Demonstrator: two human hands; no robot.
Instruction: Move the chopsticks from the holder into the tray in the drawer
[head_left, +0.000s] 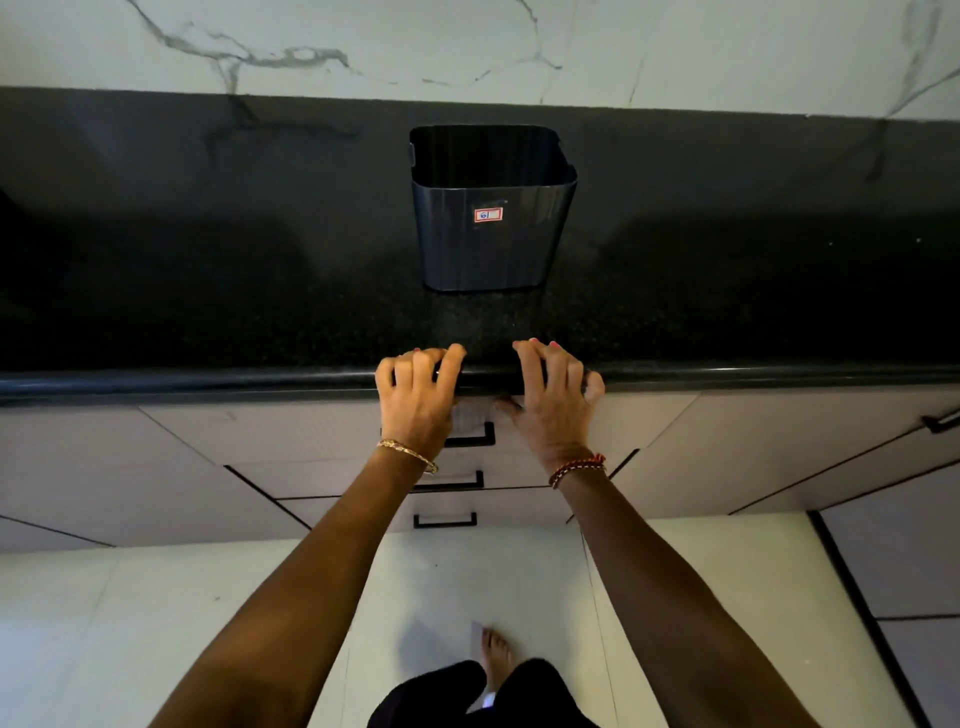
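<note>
Fingers of my left hand and right hand curl loosely over the counter edge, holding nothing. Holder stands behind them, seemingly empty. Drawers below look closed; chopsticks unseen.

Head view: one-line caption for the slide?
Both hands, left and right, rest on the black counter edge before an empty-looking dark holder; drawers shut.

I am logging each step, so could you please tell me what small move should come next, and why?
Probably lower one hand, likely the left hand, to the top drawer handle and pull: the drawers look shut, and both hands rest empty on the counter edge.
</note>
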